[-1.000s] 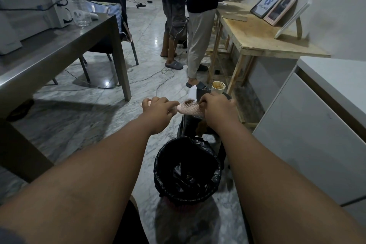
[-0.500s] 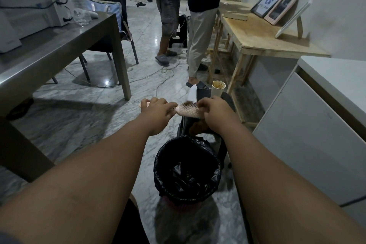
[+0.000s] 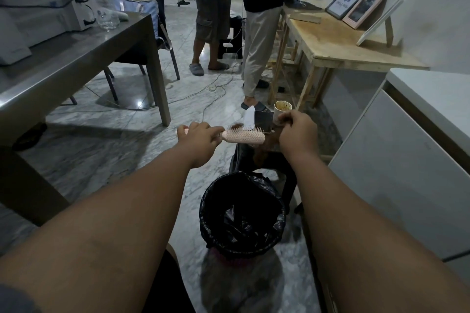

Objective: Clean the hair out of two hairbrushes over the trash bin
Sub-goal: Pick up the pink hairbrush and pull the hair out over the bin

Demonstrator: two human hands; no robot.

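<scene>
Left hand point(image 3: 201, 138) grips hairbrush point(image 3: 244, 137), right hand point(image 3: 296, 132) curled beside, trash bin point(image 3: 205, 211) below

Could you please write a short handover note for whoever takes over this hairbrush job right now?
Left hand grips the pink hairbrush by its handle, bristles up.
Right hand is beside the brush head, apart from it, fingers curled; whether it pinches hair cannot be told.
The black-lined trash bin stands below the hands.
Done: unclear how much; a dark hair tuft sits in the bristles near the handle.
Left: pull that tuft, drop it in the bin, then clean the second brush, which I cannot pick out here.
</scene>
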